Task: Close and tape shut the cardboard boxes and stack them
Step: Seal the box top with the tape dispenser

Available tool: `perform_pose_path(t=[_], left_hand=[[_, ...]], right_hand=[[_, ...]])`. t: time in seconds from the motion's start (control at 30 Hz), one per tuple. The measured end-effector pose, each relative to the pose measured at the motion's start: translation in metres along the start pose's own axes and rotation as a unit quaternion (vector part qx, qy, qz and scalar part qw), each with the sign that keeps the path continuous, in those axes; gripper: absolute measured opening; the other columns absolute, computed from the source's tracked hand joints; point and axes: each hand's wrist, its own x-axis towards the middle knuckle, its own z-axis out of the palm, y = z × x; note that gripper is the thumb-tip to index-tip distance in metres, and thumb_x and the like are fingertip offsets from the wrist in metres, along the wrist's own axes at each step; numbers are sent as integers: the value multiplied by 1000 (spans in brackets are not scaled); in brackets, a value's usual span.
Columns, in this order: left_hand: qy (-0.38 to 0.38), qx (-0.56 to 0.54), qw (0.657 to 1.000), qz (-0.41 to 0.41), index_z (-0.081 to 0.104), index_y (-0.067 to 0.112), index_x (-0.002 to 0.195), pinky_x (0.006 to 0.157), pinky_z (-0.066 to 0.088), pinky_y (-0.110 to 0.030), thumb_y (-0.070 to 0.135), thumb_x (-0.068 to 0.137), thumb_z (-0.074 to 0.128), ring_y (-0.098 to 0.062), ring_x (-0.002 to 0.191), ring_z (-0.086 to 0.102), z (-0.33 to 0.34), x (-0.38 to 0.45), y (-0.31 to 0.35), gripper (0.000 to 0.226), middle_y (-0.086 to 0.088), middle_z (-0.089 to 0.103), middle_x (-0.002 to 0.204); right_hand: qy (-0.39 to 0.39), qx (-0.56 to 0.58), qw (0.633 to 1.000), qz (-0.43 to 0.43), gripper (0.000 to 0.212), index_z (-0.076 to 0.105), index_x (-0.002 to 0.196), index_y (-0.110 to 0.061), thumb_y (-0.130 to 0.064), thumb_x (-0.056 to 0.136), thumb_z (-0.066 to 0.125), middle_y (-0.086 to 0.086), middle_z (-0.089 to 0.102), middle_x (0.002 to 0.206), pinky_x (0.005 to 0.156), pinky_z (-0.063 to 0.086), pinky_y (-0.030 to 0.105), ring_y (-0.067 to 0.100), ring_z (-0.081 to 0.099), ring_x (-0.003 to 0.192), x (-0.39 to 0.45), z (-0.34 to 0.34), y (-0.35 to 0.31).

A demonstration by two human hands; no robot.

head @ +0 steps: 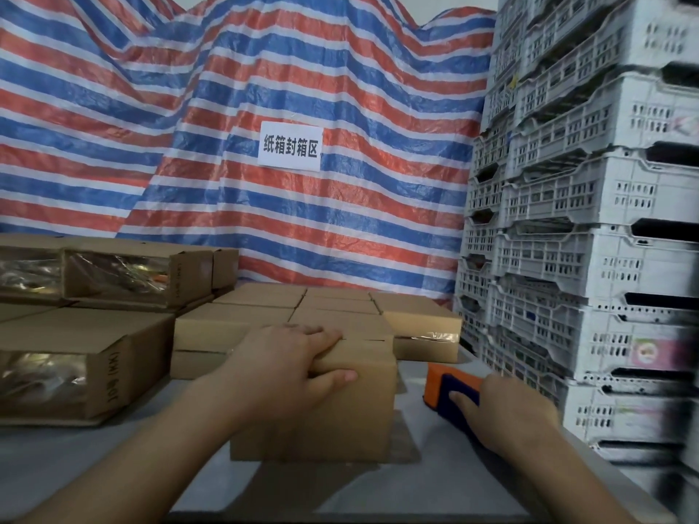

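Step in hand, by the look of it: flaps of the front cardboard box (325, 402) are down, seam not taped yet, person going for the tape dispenser (450, 383).

Left hand (287, 357) holds the box shut. Palm and fingers lie over the top near edge, fingertips reaching abt to the flap seam, thumb wrapped down onto the front face. So it's gripping the top front edge, fingers close together, not spread.

Right hand (507, 414) is on the orange/blue dispenser, just right of the box on the grey table (113, 467). One finger lies flat on the blue part; rest of the fingers hidden behind the hand, can't tell if they've closed round it. Looks like contact, not a full grip yet.

Box sits front-centre on the table, touching the row of sealed boxes (333, 308) behind it. More boxes w/ clear tape bands at left (75, 357). Stacked white crates (586, 259) at right.

Next move prob needs: firm grip on dispenser, lift it over to the box's far or near end, keep left hand pressing flaps flat but clear of the seam line so tape runs straight.
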Motion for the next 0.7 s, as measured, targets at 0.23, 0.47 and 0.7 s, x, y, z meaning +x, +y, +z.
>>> perform_pose_path(t=[0.23, 0.47, 0.7], left_hand=[[-5, -92, 996, -17, 35, 41, 146, 94, 36, -28, 73, 92, 18, -7, 126, 46, -8, -4, 3, 65, 15, 48, 144], [-21, -350, 927, -130, 61, 31, 101, 71, 41, -26, 41, 101, 34, -11, 90, 59, -23, 5, -3, 29, 4, 64, 97], [20, -506, 829, -238, 65, 17, 86, 68, 50, -15, 28, 103, 43, -7, 87, 68, -40, 26, -13, 30, -6, 72, 111]], right_hand=[[80, 6, 997, 11, 59, 56, 73, -24, -77, 89, 36, -9, 49, 64, 46, 31, 26, 14, 48, 56, 5, 8, -2], [47, 497, 867, 12, 63, 72, 65, -8, -67, 84, 62, 8, 68, 54, 51, 44, 28, 20, 67, 50, 46, -85, -25], [-241, 670, 696, -94, 39, 68, 97, -9, -48, 91, 66, 2, 70, 59, 39, 47, 18, 11, 63, 42, 52, -146, -99]])
